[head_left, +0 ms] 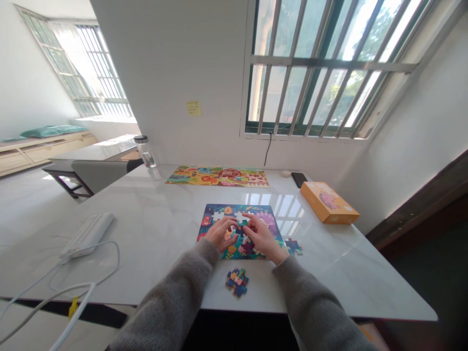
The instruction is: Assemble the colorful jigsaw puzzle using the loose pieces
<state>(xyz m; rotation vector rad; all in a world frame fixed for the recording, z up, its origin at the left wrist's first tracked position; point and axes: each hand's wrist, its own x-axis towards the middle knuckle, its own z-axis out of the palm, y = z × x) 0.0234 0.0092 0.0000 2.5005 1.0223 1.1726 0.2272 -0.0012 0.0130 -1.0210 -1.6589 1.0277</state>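
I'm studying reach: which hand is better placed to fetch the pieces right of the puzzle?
Probably the right hand: it's nearer those pieces, while the left hand lies farther across the puzzle.

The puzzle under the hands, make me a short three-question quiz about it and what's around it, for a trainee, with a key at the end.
1. Multiple choice. What lies between the puzzle and the near edge of the table?
A) the orange box
B) a heap of loose pieces
C) the phone

2. True or false: the puzzle is complete, with nothing missing.

3. Short answer. Which of the person's hands is nearer the small clump of pieces beside the puzzle?

Key
1. B.
2. False; pale gaps show in its upper part.
3. The right hand.
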